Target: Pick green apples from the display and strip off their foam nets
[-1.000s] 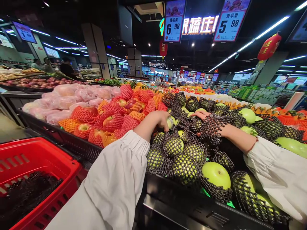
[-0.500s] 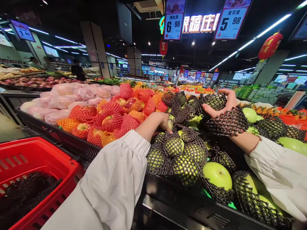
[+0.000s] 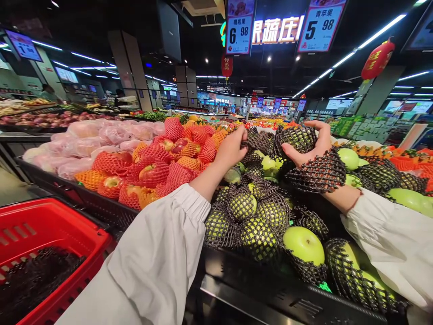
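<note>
My right hand (image 3: 320, 146) is wrapped round a green apple in a black foam net (image 3: 299, 139), held above the pile. Another black foam net (image 3: 316, 174) circles the wrist of that hand. My left hand (image 3: 232, 146) is closed, its fingertips partly hidden, on a dark foam net (image 3: 259, 141) at the back of the pile. Below it lie bare green apples (image 3: 269, 163) and several netted green apples (image 3: 243, 205). A bare green apple (image 3: 303, 245) sits near the front edge, its net slipped down beneath it.
A red basket (image 3: 98, 234) with black netting (image 3: 40, 275) inside stands at lower left. Red apples in red and orange nets (image 3: 154, 174) and pink bagged fruit (image 3: 84, 146) lie to the left. The black display rim (image 3: 270, 284) runs along the front.
My left hand has moved up and back from the netted apples, with dark net at its fingers, uncovering green apples below. My right hand keeps its hold; the view has shifted slightly.
</note>
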`<state>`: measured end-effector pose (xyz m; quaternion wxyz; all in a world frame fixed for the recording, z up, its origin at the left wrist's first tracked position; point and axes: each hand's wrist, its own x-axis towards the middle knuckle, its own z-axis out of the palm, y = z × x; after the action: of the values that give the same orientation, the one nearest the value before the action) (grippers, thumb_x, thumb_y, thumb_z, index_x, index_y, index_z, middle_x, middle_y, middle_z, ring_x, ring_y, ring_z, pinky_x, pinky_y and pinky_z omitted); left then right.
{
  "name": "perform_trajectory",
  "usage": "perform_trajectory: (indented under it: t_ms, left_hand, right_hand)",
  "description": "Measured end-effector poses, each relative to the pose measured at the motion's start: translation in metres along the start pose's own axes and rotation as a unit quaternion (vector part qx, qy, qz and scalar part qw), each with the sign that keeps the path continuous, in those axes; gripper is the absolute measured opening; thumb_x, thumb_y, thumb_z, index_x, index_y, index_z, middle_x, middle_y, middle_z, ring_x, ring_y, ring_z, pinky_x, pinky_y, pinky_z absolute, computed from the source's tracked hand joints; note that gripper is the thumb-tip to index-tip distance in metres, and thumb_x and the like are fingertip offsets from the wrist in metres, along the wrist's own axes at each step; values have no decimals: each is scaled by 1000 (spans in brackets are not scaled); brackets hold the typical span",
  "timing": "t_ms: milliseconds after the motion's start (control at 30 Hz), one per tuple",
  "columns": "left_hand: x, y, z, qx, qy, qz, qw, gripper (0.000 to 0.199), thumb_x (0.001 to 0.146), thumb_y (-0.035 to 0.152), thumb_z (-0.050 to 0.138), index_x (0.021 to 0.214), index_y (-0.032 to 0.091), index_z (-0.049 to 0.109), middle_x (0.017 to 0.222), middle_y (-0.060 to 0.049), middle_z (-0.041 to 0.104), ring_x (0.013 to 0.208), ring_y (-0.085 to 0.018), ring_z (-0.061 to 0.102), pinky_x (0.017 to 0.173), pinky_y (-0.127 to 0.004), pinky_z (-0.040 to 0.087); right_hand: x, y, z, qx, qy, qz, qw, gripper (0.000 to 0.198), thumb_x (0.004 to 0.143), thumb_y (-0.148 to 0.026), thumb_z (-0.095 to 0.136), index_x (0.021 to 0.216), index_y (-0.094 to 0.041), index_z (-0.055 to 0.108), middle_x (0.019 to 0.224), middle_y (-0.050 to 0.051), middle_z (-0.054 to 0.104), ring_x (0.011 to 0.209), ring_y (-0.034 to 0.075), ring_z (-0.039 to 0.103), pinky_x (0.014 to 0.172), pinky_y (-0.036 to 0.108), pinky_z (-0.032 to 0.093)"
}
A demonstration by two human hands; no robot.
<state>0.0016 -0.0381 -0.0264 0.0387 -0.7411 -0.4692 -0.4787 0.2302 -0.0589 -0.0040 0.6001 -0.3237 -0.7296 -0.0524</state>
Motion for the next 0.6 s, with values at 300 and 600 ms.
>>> perform_trajectory:
  t_ms: [300, 600]
  left_hand:
    - [-3, -1, 5, -2, -83, -8, 997, 28, 72, 15, 66, 100, 19, 68, 149, -13, 47, 144, -37, 32, 119, -58, 29]
    - [-15, 32, 19, -470, -224, -91, 849, 77, 67, 56, 82, 130, 21, 57, 131, -15, 65, 123, -35, 59, 102, -49, 49]
  right_hand:
    - [3, 18, 3, 46, 0, -27, 999, 55, 74, -46, 73, 121, -25, 53, 119, 9, 60, 109, 30, 60, 99, 51, 47]
    - [-2, 28, 23, 83, -139, -188, 969, 69, 67, -53, 77, 126, -27, 51, 139, 13, 52, 134, 37, 48, 116, 60, 36]
